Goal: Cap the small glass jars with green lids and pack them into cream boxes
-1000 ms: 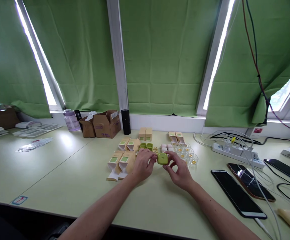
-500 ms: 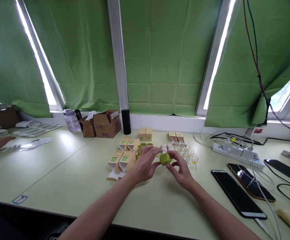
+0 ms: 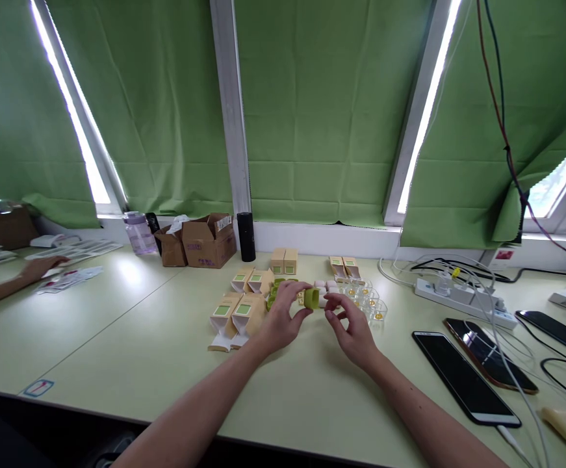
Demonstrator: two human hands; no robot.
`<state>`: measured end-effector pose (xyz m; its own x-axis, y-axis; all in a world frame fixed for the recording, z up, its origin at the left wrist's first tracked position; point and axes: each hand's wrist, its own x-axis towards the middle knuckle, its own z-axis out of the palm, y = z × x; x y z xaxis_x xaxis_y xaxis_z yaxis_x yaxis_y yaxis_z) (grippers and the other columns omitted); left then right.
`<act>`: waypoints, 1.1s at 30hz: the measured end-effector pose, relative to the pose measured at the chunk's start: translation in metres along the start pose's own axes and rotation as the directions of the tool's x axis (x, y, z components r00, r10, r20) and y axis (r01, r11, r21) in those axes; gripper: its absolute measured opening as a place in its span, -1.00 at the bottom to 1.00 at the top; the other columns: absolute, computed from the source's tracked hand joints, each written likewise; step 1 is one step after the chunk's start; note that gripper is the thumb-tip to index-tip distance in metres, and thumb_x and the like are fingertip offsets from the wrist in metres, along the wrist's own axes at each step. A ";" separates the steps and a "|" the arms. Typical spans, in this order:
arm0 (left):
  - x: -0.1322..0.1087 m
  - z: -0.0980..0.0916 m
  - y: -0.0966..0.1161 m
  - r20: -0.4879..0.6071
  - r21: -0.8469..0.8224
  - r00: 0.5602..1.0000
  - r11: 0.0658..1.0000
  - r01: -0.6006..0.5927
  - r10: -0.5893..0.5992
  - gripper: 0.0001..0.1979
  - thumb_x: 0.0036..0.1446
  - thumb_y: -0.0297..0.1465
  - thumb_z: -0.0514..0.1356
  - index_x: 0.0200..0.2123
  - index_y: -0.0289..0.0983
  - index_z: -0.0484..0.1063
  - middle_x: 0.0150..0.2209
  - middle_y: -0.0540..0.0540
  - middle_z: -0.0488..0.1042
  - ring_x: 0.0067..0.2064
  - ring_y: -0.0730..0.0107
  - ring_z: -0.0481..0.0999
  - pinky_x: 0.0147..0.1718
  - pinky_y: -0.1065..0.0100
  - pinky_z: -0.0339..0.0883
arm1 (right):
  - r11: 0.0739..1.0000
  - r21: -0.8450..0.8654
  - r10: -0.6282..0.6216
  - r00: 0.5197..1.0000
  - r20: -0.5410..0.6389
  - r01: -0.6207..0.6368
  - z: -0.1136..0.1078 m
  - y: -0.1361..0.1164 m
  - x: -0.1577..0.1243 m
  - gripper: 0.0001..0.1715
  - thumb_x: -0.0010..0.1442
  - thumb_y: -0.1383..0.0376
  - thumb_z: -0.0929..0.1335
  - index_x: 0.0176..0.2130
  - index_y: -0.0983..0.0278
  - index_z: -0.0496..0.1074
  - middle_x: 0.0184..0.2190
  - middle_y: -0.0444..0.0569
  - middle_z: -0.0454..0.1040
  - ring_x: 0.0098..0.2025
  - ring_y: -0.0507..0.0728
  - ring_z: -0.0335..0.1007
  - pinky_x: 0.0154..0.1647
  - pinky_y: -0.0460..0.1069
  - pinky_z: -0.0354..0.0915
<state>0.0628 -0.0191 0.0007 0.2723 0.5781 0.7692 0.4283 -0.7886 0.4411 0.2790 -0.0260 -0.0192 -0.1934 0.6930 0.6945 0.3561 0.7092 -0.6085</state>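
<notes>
Between the thumb and fingertips of my left hand (image 3: 285, 316) is a small green square cap (image 3: 312, 298), tipped so that its hollow side faces right. My right hand (image 3: 351, 327) hovers just right of the cap, apart from it, fingers curled but separated, with nothing visible in them. Behind the hands stand small pinkish-white blocks (image 3: 325, 285) and, to their right, several clear cups (image 3: 378, 312) with gold-coloured centres. More green caps (image 3: 275, 289) are partly hidden behind my left hand. Left of it lie opened tan cartons (image 3: 248, 312) with green labels.
Two tan boxes (image 3: 284, 261) stand farther back, near a black cylinder (image 3: 246, 238) and a brown cardboard box (image 3: 208, 242). Phones (image 3: 463, 376), cables and a white power strip (image 3: 465, 303) occupy the right. Another person's hand (image 3: 43, 266) is over papers at far left.
The green cap has turned in my left hand, its hollow side now showing, and shifted slightly left and up. My right hand has let go of it. At far left, the other person's hand has moved right.
</notes>
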 end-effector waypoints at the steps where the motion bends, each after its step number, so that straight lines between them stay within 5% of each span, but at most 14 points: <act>1: 0.001 0.001 -0.005 -0.044 -0.045 0.997 0.997 0.066 -0.068 -0.54 0.25 -0.50 0.27 0.19 -0.13 0.38 0.12 -0.21 0.48 0.16 0.11 0.44 0.11 0.05 0.45 | 0.998 -0.065 -0.025 1.000 0.004 0.025 0.000 0.002 0.000 -0.75 0.42 0.25 0.28 0.06 0.15 0.42 -0.13 0.03 0.55 -0.13 0.20 0.52 -0.25 0.05 0.52; 6: 0.006 0.003 -0.023 -0.110 -0.273 0.934 0.914 0.300 -0.340 -0.53 0.19 -0.48 0.31 0.16 -0.17 0.40 0.12 -0.19 0.54 0.09 0.21 0.56 0.00 0.20 0.49 | 0.908 -0.348 -0.181 0.969 0.171 0.231 0.005 0.007 0.000 -0.75 0.32 0.40 0.31 -0.05 0.18 0.48 -0.04 0.10 0.57 0.08 0.32 0.42 0.06 0.25 0.46; 13: 0.008 0.002 -0.032 -0.082 -0.391 0.909 0.852 0.348 -0.409 -0.53 0.15 -0.48 0.34 0.14 -0.23 0.40 0.12 -0.24 0.58 0.17 0.15 0.57 -0.04 0.24 0.50 | 0.756 -0.580 -0.081 0.924 0.375 0.302 0.020 0.007 0.000 -0.58 0.31 0.37 0.33 0.14 0.26 0.47 0.34 0.11 0.38 0.42 0.40 0.11 0.46 0.36 -0.02; 22: 0.007 0.001 -0.029 -0.075 -0.411 0.920 0.853 0.322 -0.384 -0.52 0.17 -0.45 0.34 0.16 -0.23 0.40 0.12 -0.25 0.59 0.17 0.12 0.59 0.02 0.19 0.50 | 0.692 -0.587 -0.085 0.856 0.511 0.419 0.030 0.008 0.017 -0.62 0.41 0.22 0.29 0.12 0.30 0.50 0.27 0.17 0.44 0.44 0.38 0.11 0.51 0.36 -0.12; 28: 0.006 0.001 -0.026 -0.054 -0.409 0.920 0.849 0.333 -0.387 -0.50 0.17 -0.46 0.33 0.18 -0.23 0.38 0.16 -0.26 0.56 0.21 0.12 0.55 0.11 0.14 0.46 | 0.735 -0.599 -0.031 0.898 0.439 0.318 0.032 0.009 0.017 -0.70 0.34 0.32 0.32 0.05 0.26 0.50 0.11 0.11 0.55 0.37 0.36 0.18 0.47 0.35 -0.06; 33: 0.005 0.002 -0.028 -0.062 -0.424 0.919 0.844 0.329 -0.390 -0.52 0.17 -0.44 0.34 0.16 -0.22 0.39 0.17 -0.26 0.54 0.22 0.12 0.55 0.12 0.13 0.45 | 0.757 -0.540 -0.181 0.912 0.368 0.368 0.027 0.008 0.014 -0.74 0.27 0.44 0.34 -0.07 0.23 0.52 -0.04 0.11 0.62 0.22 0.33 0.34 0.37 0.31 0.07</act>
<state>0.0542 0.0067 -0.0089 0.0296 0.8255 0.5636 0.0852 -0.5639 0.8214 0.2544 -0.0068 -0.0251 -0.5772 0.5511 0.6026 0.6922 0.7217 0.0029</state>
